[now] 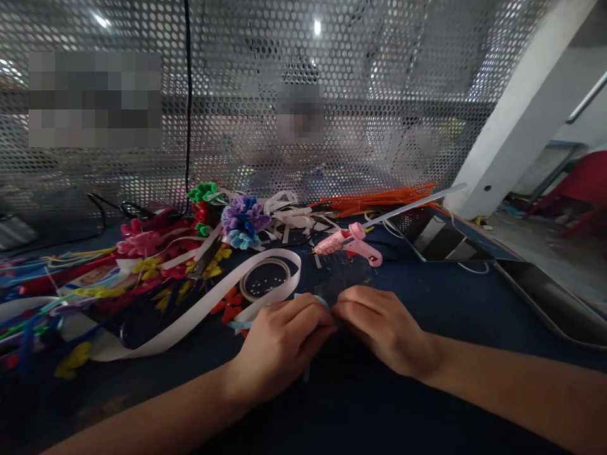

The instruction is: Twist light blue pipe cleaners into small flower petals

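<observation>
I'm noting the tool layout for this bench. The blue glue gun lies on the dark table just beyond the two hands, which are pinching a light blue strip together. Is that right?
Not quite: the glue gun is pink, not blue, as the head view shows. The rest holds: it lies on the dark table just beyond the left hand and right hand, which pinch a light blue strip together.

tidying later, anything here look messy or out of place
Yes. A long white ribbon trails loose off its roll across the dark table, and white scraps lie scattered behind the pink glue gun.
</observation>
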Tool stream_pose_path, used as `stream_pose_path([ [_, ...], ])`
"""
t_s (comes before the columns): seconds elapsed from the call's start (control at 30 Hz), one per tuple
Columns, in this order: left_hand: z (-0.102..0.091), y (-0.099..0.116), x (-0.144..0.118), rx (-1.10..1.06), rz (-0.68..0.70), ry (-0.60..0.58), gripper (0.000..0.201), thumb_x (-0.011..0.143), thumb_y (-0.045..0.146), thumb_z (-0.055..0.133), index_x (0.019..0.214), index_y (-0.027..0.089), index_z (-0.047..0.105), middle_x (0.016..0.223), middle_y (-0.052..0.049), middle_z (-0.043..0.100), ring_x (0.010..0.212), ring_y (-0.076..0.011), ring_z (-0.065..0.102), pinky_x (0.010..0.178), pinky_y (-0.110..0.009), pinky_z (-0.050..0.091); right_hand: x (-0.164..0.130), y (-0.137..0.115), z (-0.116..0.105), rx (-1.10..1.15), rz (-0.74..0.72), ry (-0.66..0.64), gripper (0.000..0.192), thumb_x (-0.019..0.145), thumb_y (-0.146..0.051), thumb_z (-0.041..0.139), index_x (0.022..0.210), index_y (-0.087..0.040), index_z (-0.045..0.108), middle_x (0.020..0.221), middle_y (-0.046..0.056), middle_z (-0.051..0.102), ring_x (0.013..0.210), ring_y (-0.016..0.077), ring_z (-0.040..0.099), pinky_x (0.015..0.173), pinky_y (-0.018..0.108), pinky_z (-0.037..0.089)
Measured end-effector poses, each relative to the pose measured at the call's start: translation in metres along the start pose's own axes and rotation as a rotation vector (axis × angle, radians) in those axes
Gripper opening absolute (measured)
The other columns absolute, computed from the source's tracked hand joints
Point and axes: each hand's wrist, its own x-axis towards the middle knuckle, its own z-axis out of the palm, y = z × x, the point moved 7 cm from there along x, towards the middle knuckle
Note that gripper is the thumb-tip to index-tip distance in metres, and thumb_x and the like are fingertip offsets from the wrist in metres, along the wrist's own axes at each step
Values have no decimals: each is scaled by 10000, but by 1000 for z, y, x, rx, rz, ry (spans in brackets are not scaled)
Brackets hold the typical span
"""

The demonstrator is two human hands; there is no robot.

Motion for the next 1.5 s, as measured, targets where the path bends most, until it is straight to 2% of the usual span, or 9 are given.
stream_pose_path([
  [0.3,-6,-18,4,-14,-172,36,79,850,200,506,897,175,564,818,-22,590,729,-126,570,627,-241,474,1,27,2,209,248,65,135,813,-67,475,865,-174,539,825,18,496,751,121,507,642,250,439],
  [0.5,-13,-13,1,-65,-91,122,91,833,129,528,892,178,577,832,-21,584,749,-115,570,641,-226,475,2,26,4,318,272,41,31,812,-158,560,842,-164,562,756,-6,480,672,96,473,590,227,404],
  [0.63,-14,-11,0,-59,-35,120,114,838,109,513,891,182,582,842,-19,593,768,-113,582,656,-219,480,2,23,3,372,249,38,85,799,-225,596,831,-153,564,725,-10,468,638,91,454,566,225,385],
  [0.83,-16,-23,2,-25,-130,132,75,840,147,505,854,175,573,791,-11,591,728,-116,581,635,-220,476,5,28,4,489,315,27,92,828,-161,535,910,-162,576,789,14,532,687,102,501,594,231,414],
  [0.97,-14,-23,3,92,-155,95,61,842,190,500,860,171,556,799,-7,583,683,-113,570,591,-227,464,5,28,3,515,300,57,108,853,-182,506,929,-174,582,808,19,551,739,111,522,652,252,425],
  [1.13,-13,-6,2,234,22,87,96,836,192,530,929,179,551,860,-11,614,736,-131,586,626,-245,469,6,21,6,489,226,-30,115,874,-180,454,872,-171,568,772,11,532,708,105,497,642,253,403],
  [1.27,-12,4,-2,278,154,89,98,830,160,545,924,183,557,837,5,626,705,-124,583,631,-250,468,7,19,10,543,246,-114,226,914,-225,370,762,-169,527,710,-8,496,655,90,465,618,237,385],
  [1.37,-11,5,-3,273,159,84,59,830,154,538,879,179,560,785,12,618,671,-119,582,597,-240,457,6,23,14,601,330,-136,229,910,-253,386,734,-172,508,678,-21,492,632,81,462,597,221,380],
  [1.5,-8,3,0,268,93,45,64,850,176,493,823,174,550,736,2,598,635,-124,571,540,-233,436,-1,40,17,690,566,-21,176,826,-326,539,763,-181,462,642,-40,477,553,70,429,498,197,358],
])
